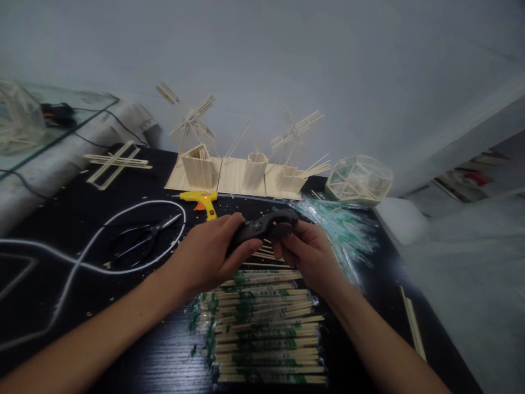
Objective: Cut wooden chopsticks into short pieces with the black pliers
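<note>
My left hand (217, 246) is wrapped round the handle of a black handheld power tool (262, 223), thumb along its near side. The tool has a curved guard at its head, which points right. At that head, my right hand (309, 251) has its fingers curled in against the tool; their tips are partly hidden. Just below both hands lies a stack of chopsticks in clear and green wrappers (266, 328). A few bare chopsticks (268, 254) show behind the hands. Close beyond my left hand is a yellow hot glue gun (200, 201).
Stick-built windmill models stand on wooden boards (235, 178) at the back, near a faceted stick frame (361, 178). Empty wrappers (344, 224) pile up at right. Scissors-like cutters (151, 232) lie inside a white cable's loop (135, 205). A stick cross (117, 163) lies at far left.
</note>
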`<state>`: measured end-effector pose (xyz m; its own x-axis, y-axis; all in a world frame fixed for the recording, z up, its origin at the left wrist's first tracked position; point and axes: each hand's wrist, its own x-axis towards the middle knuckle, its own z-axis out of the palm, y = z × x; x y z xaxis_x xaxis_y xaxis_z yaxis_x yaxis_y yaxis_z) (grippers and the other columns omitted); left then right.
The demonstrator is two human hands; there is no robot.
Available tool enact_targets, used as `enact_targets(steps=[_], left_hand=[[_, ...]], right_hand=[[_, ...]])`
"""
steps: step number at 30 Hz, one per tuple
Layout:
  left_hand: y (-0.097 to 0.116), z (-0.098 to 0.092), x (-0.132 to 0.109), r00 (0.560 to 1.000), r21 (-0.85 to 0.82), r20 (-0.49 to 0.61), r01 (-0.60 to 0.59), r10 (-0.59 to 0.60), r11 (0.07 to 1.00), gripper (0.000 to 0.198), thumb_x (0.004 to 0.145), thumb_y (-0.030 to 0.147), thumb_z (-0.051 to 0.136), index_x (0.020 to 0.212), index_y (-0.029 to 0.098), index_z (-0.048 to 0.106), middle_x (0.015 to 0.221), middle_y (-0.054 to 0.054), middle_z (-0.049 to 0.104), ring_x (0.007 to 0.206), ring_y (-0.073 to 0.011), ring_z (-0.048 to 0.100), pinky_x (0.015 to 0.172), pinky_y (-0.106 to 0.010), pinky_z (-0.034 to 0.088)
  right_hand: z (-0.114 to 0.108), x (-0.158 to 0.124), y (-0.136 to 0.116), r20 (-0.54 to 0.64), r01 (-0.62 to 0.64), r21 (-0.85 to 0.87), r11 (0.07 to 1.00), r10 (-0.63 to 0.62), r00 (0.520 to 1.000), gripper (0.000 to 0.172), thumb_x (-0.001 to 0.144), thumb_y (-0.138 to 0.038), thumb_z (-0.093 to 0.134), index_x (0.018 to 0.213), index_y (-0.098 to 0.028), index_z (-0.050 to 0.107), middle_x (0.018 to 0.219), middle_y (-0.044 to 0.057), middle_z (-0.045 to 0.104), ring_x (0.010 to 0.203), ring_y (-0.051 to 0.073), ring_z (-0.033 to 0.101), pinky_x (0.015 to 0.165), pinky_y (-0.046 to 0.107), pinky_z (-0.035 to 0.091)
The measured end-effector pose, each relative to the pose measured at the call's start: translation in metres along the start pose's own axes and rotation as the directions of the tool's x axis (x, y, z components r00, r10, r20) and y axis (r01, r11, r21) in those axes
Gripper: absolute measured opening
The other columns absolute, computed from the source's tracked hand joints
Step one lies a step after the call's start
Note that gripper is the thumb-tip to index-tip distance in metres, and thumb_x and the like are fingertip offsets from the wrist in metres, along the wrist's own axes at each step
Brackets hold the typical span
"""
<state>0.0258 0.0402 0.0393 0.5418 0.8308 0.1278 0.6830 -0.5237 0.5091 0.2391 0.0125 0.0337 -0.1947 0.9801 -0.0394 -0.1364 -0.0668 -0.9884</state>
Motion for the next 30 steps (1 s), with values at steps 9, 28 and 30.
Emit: enact_targets(steps=[9,28,30], left_hand=[[0.002,0.001,0.000,1.000,0.001,0.003,0.028,-0.028,1.000,0.035,0.100,0.053,0.039,0.083,0.023,0.045,0.070,-0.001,0.060,0.061,-0.0185,0.057,0.058,-0.030,0.034],[0.002,0.008,0.003,0.987,0.064,0.055,0.148,-0.152,0.987,0.046,0.101,0.056,0.031,0.081,0.023,0.055,0.063,-0.005,0.064,0.059,-0.0229,0.062,0.056,-0.032,0.028],[0.002,0.010,0.003,0.986,0.076,0.058,0.151,-0.155,0.986,0.047,0.101,0.058,0.030,0.082,0.023,0.055,0.064,-0.006,0.065,0.059,-0.0235,0.062,0.056,-0.033,0.027]], right_hand=[[0.004,-0.003,-0.002,-0.069,0.061,-0.145,0.988,-0.072,0.995,0.035,0.092,-0.048,0.067,0.074,-0.018,0.062,0.060,-0.002,0.060,0.043,0.006,0.031,0.041,0.023,0.018],[0.005,0.004,0.000,-0.134,0.051,-0.305,0.951,-0.096,0.986,0.037,0.092,-0.048,0.064,0.071,-0.018,0.063,0.058,-0.002,0.056,0.046,0.008,0.033,0.042,0.024,0.022],[0.004,0.004,0.001,-0.129,0.048,-0.302,0.952,-0.091,0.987,0.036,0.093,-0.048,0.064,0.073,-0.018,0.064,0.058,-0.002,0.057,0.046,0.008,0.033,0.042,0.024,0.021]])
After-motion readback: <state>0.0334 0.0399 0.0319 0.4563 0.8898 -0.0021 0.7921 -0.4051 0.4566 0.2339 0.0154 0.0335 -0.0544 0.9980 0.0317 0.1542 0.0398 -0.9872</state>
